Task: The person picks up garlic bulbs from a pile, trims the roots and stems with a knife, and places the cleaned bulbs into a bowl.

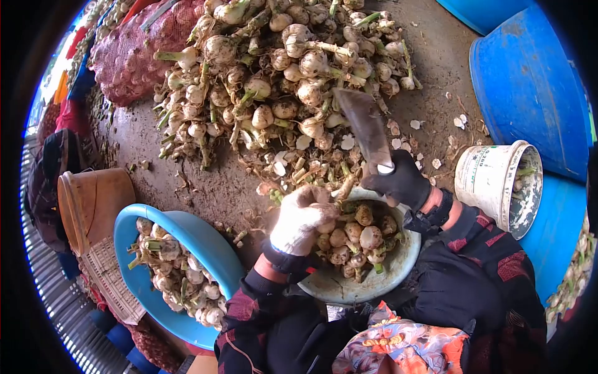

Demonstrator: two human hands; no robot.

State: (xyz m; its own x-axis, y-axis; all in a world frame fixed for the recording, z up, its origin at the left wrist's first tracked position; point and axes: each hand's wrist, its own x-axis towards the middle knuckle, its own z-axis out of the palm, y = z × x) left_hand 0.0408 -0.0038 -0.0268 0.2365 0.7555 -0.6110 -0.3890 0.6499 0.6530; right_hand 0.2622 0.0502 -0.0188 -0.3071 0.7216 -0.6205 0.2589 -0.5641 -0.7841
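Note:
My right hand (398, 181), in a black glove, is closed round the handle of a cleaver (364, 124). Its broad dark blade points up and away toward the heap. My left hand (302, 219), in a white glove, is closed over the near bowl, and a garlic stalk (344, 189) sticks out beside its fingertips; the glove hides the bulb end. Beneath both hands is a pale bowl (395, 274) with several trimmed garlic bulbs (358, 237) in it. Beyond them lies a big heap of garlic (261, 81) with stalks still on.
A blue basin (180, 224) of garlic stands at the left, beside a brownish bucket (96, 202). On the right are a white bucket (483, 187) with stalk pieces and large blue tubs (529, 81). A red mesh sack (140, 56) lies far left. Peel scraps litter the floor.

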